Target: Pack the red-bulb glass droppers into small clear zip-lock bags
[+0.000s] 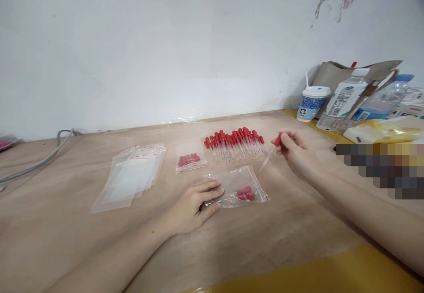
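The dropper was pinched by its red bulb in the right hand's closed grip, right of the near bag. The left hand's grip was spread open, fingers resting on that bag's left end. Behind the bag lay a row of droppers; left of it, loose bags covered the tabletop.

lidded cup, labelled bottle; grey cable

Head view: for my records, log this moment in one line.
left hand: on clear bag | right hand: holding red-topped dropper | other droppers: beyond bag
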`<state>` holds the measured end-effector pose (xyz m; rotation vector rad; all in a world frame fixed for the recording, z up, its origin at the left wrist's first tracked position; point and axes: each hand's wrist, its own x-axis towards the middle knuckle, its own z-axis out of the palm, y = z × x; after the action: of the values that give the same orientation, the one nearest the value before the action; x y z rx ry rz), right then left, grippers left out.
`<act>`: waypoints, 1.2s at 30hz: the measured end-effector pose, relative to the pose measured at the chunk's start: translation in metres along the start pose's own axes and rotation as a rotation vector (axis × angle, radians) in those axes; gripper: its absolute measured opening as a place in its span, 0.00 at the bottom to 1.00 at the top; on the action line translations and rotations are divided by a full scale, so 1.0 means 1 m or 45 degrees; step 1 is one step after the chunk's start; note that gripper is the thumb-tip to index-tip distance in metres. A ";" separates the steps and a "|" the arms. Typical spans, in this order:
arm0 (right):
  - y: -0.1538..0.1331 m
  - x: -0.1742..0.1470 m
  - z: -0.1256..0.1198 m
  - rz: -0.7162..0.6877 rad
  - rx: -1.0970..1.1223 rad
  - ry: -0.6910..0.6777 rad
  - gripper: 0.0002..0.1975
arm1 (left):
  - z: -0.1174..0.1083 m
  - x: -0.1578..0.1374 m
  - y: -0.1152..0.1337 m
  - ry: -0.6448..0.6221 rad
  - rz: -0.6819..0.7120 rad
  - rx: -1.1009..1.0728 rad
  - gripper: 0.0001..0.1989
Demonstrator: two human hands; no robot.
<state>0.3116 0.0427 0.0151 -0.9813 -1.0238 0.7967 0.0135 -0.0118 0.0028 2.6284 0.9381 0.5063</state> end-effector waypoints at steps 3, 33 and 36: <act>0.010 -0.016 -0.011 0.177 0.124 0.096 0.15 | 0.000 0.000 0.000 0.002 0.011 -0.005 0.18; 0.022 -0.050 0.003 0.419 0.213 -0.118 0.16 | 0.000 0.002 0.001 0.029 0.028 -0.004 0.19; 0.020 -0.048 0.001 0.447 0.212 -0.108 0.14 | -0.001 0.002 0.002 0.016 0.016 0.000 0.19</act>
<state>0.2926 0.0075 -0.0189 -1.0027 -0.8509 1.2033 0.0159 -0.0117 0.0051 2.6356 0.9259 0.5270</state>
